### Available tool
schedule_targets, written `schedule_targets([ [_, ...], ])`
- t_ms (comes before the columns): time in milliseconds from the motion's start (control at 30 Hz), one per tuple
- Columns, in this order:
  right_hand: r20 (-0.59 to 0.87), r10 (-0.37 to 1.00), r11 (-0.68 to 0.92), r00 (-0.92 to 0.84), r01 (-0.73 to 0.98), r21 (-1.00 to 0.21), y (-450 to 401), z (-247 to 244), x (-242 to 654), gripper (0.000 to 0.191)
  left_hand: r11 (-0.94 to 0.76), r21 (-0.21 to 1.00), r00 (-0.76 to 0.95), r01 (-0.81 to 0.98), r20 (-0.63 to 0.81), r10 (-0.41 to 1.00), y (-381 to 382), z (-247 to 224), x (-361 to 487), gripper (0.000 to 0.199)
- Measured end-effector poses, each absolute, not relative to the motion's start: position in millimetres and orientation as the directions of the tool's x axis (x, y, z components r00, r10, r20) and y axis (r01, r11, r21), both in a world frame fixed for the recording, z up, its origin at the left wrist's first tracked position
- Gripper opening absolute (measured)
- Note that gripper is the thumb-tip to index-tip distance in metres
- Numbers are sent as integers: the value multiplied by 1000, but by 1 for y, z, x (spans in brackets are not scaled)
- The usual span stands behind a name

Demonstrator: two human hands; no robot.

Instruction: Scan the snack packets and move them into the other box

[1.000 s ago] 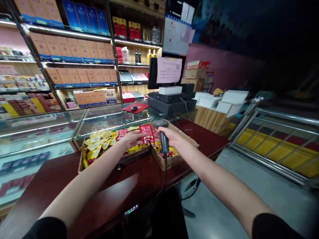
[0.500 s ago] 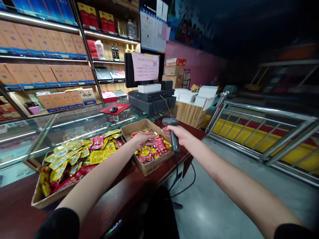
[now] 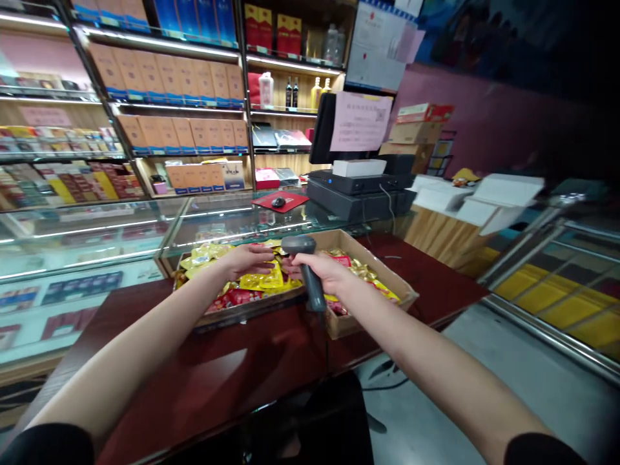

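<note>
Right hand [image 3: 325, 271] gripping scanner [image 3: 310, 278], left hand [image 3: 248, 260] over snack packets [image 3: 264, 279]

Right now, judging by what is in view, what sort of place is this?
Most likely a shop, seen at its checkout counter. The right hand holds what looks like a barcode scanner, a monitor stands beyond, and shelves hold rows of boxed goods.
</note>
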State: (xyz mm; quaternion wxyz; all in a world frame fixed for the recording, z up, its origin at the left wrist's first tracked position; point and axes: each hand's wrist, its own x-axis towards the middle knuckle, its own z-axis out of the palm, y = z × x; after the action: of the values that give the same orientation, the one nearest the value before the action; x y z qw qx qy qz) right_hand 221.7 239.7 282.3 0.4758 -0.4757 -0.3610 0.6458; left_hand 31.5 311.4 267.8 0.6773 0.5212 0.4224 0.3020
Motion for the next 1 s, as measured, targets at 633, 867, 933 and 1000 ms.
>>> schedule_targets([
  [633,-356,878,-414,-319,-137,-900,261,244,92,8,-431,382,478,817,-32,878,269,245,-87,18],
  [867,-326,902,-382,-284,-171,-908,255,253,101,14,-450,479,513,754,0,859,279,253,-88,19],
  [933,-298,916,-353,-268,-187,-917,255,258,108,17,-468,535,524,704,54,850,285,258,-84,22],
  [1000,-273,925,-328,-264,-192,-925,255,261,115,18,-473,581,525,662,91,846,293,259,-78,26],
])
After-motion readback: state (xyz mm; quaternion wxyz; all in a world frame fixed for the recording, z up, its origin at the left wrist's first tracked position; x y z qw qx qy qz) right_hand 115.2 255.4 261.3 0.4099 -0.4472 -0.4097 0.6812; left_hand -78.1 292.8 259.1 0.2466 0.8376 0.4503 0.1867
